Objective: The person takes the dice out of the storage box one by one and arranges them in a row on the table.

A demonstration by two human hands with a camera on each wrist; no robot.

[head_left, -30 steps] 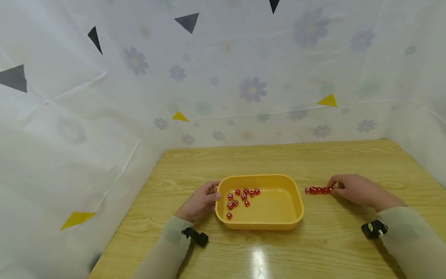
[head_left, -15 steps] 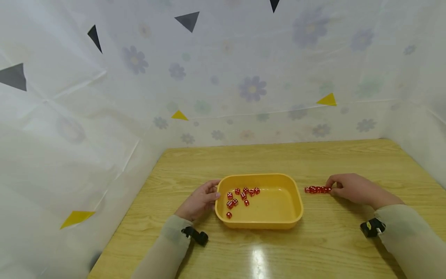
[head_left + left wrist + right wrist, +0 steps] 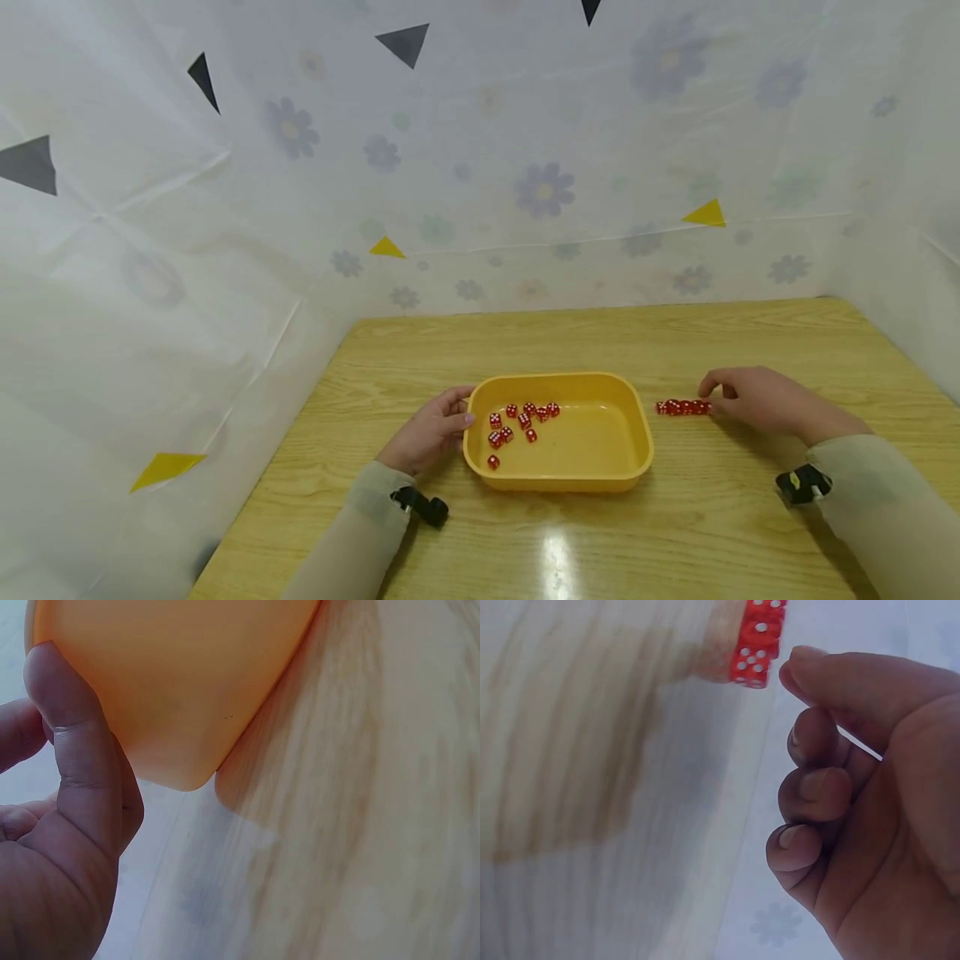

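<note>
Nearest to you, your two pale sleeves come in from the bottom edge, each with a small black camera strapped at the wrist. Your left hand (image 3: 429,433) rests on the wooden table (image 3: 675,533) against the left end of the yellow tray (image 3: 592,475); the left wrist view shows your thumb (image 3: 75,750) laid flat on the tray's smooth, rounded outer wall, with the other fingers loosely bent behind it, so the hand steadies the tray rather than closing around it.

The tray is a shallow, glossy plastic basin with rounded corners. Inside it, toward the left half, lie the loose dice (image 3: 522,422): small red translucent cubes with white pips, scattered in a rough cluster, one lying apart near the front wall.

To the right of the tray, on the bare table, stands the row of dice (image 3: 682,407), the same red cubes with white pips, set face to face in one short straight line that runs left to right. Your right hand (image 3: 753,401) sits at the right end of that row. In the right wrist view your fingers are curled in toward the palm and hold nothing, and the fingertip (image 3: 817,664) is just beside the end die, though you cannot tell whether it touches.

Beyond the table rises a white sheet printed with faint flowers and small triangles.
</note>
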